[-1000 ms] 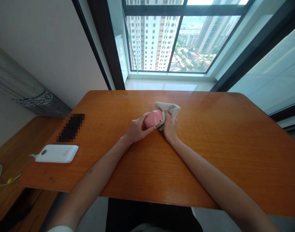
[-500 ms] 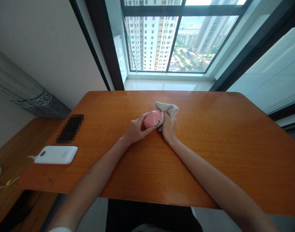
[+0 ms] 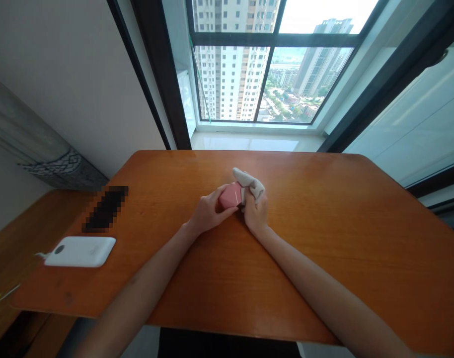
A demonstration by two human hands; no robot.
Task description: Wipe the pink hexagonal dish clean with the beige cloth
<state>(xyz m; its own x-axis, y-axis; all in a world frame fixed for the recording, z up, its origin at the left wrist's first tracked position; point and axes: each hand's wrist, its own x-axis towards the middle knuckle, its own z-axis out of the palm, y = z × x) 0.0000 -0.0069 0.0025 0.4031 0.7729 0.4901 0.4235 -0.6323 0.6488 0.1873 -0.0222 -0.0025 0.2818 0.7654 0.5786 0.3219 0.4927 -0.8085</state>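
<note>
A small pink faceted object (image 3: 230, 195) is between my hands, over the middle of the table; its exact kind is unclear. My left hand (image 3: 211, 210) grips it from the left, with the thumb along the near side and fingers on the far side. My right hand (image 3: 257, 211) is closed around a light grey cloth (image 3: 250, 182), which is bunched up and presses against the pink object's right side. Part of the cloth sticks up beyond my right fingers. The right fingertips are hidden behind the cloth and the object.
The brown wooden table (image 3: 324, 238) spreads around my arms. On its left side lie a white power bank (image 3: 81, 251) with a cable and a dark pixelated patch (image 3: 106, 209). A window (image 3: 255, 84) stands beyond the far edge, and a grey curtain (image 3: 44, 144) hangs at left.
The camera has tilted up slightly, so the table sits lower in view. The cloth is bunched more tightly and has shifted on the pink object's right side. Both hands keep their holds.
</note>
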